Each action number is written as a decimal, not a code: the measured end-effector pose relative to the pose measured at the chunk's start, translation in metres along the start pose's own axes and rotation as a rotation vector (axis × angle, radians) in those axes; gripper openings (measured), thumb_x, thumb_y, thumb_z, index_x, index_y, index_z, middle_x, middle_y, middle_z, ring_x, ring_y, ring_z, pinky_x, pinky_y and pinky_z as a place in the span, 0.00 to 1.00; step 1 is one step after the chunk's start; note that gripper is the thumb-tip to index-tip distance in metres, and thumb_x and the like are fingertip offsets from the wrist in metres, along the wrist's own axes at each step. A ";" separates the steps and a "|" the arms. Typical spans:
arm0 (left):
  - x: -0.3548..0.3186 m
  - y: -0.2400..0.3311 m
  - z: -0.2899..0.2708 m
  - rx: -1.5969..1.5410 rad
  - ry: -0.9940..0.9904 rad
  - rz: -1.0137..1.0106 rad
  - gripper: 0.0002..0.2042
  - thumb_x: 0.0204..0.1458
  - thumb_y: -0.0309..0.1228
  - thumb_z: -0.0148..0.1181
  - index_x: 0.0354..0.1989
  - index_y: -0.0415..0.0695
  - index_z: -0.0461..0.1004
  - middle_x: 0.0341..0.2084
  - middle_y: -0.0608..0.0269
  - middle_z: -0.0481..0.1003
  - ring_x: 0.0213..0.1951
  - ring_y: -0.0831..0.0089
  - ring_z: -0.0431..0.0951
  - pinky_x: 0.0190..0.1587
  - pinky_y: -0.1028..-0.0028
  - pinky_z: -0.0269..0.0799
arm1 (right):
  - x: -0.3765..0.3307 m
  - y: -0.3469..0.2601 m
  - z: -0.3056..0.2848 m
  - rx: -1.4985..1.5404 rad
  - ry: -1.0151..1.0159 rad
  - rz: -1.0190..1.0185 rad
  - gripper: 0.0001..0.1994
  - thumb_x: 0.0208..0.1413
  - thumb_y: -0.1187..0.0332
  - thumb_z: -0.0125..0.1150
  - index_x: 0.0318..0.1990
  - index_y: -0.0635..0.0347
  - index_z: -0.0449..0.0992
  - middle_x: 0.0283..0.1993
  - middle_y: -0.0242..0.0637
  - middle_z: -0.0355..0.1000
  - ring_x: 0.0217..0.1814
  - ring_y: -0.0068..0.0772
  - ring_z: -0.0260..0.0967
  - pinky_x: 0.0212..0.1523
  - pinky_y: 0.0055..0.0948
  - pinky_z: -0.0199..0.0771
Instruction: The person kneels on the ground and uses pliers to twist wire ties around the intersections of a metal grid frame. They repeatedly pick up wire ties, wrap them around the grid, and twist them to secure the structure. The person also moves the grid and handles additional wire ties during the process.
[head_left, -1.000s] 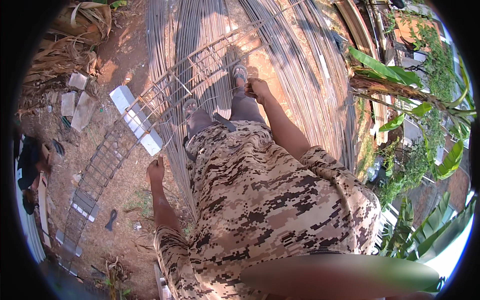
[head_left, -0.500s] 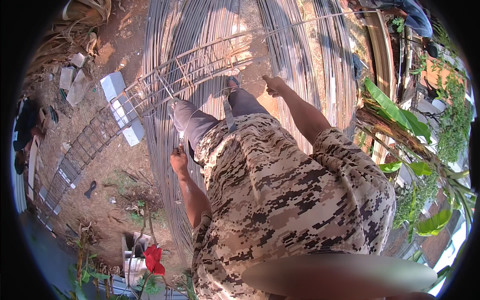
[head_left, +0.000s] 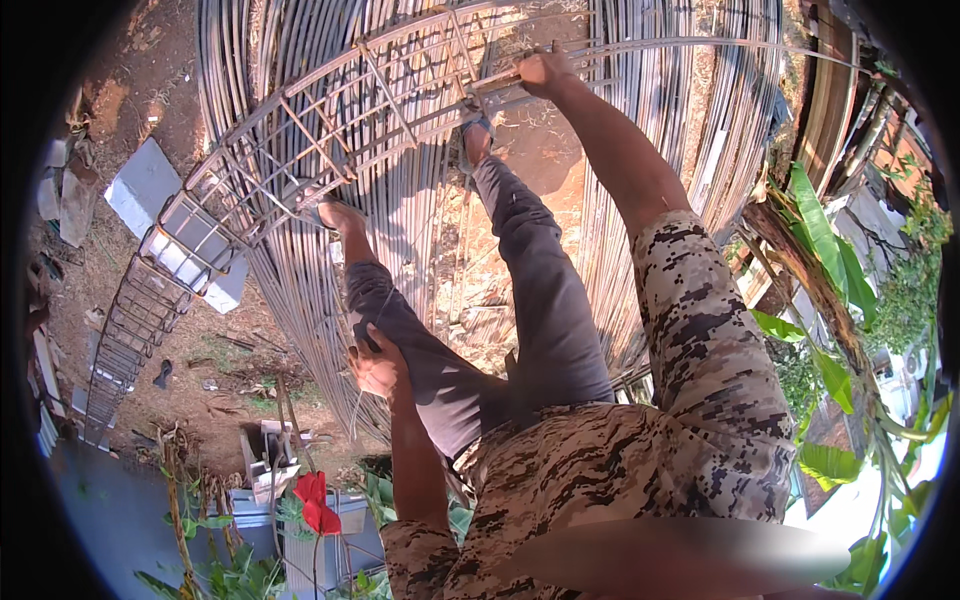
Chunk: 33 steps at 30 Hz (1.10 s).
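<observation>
hands on a steel cage over a bed of rods

the right hand (head_left: 541, 72) reaches far forward with the arm straight and is closed round a long bar of the steel cage (head_left: 330, 150), gripping it near the cage's upper edge. the cage is a long frame of thin bars tied with square loops; it lies tilted across the picture from upper right down to the left, resting on a wide bed of long steel rods (head_left: 640, 120) that run away from the person.

the left hand (head_left: 375, 368) sits low beside the left thigh, fingers curled in a loose fist. a thin pale wire (head_left: 357, 415) hangs down from it, so it looks to be pinching that wire, though the grip itself is too small to see clearly. this hand is well apart from the cage.

the person wears dark trousers and a camouflage shirt. one foot (head_left: 476, 140) is planted on the rods just beside the gripped bar, the other foot (head_left: 335, 212) right under the cage's near side. flat grey blocks (head_left: 145, 185) lie on the red dirt at the cage's left end, and a red rag (head_left: 315, 500) sits among green plants below.
</observation>
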<state>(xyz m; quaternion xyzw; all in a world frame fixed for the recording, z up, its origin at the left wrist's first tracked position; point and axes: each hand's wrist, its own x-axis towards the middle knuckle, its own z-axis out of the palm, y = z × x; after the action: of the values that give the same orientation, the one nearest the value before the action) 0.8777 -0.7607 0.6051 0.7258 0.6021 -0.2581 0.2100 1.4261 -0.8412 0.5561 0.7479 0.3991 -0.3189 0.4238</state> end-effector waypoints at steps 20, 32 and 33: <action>-0.026 -0.020 -0.054 -0.213 -0.018 0.095 0.25 0.63 0.48 0.50 0.22 0.36 0.71 0.20 0.47 0.70 0.24 0.46 0.72 0.28 0.53 0.66 | -0.031 0.044 0.012 -0.034 0.317 -0.138 0.28 0.51 0.32 0.54 0.32 0.49 0.78 0.24 0.36 0.77 0.25 0.38 0.77 0.30 0.39 0.77; -0.023 -0.005 -0.063 -0.323 -0.157 -0.021 0.27 0.63 0.52 0.48 0.30 0.34 0.76 0.26 0.42 0.74 0.31 0.43 0.74 0.33 0.53 0.67 | -0.057 0.123 0.002 -0.177 -0.045 0.189 0.25 0.58 0.35 0.45 0.37 0.43 0.79 0.20 0.27 0.68 0.19 0.18 0.64 0.20 0.25 0.66; -0.022 -0.003 -0.065 -0.329 -0.175 -0.039 0.28 0.63 0.52 0.48 0.31 0.34 0.76 0.26 0.42 0.74 0.31 0.43 0.74 0.34 0.53 0.67 | -0.049 0.122 0.004 -0.127 -0.040 0.220 0.21 0.60 0.41 0.48 0.38 0.44 0.79 0.22 0.28 0.70 0.22 0.18 0.66 0.22 0.25 0.68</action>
<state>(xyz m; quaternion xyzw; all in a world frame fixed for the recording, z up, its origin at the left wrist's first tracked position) 0.8797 -0.7370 0.6694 0.6446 0.6296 -0.2223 0.3724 1.5079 -0.8994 0.6402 0.7523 0.3256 -0.2596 0.5105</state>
